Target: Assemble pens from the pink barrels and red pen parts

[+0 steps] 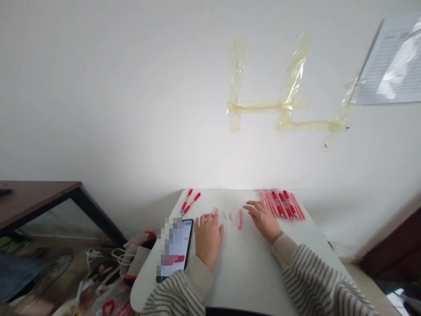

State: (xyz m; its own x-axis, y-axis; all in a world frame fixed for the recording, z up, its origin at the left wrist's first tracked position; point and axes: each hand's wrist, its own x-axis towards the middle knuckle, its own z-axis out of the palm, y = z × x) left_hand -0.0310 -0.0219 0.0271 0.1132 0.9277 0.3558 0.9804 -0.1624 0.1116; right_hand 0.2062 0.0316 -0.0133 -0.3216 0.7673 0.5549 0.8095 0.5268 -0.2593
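Note:
My left hand point(208, 237) lies flat on the white table point(243, 267), fingers stretched out, holding nothing. My right hand point(263, 219) also rests on the table with fingers spread, its fingertips near a red pen barrel point(240, 218) and a thin white refill point(235, 216). Small loose pen parts point(227, 216) lie between the two hands. A row of several red pens point(283, 204) lies just right of my right hand. Two more red pens point(190, 202) lie at the table's far left.
A phone point(176, 248) with a lit screen lies at the table's left edge. A dark wooden table point(36, 199) stands to the left, with bags and clutter point(108, 272) on the floor. The white wall behind carries yellowed tape point(283, 105) and a sheet of paper point(393, 66).

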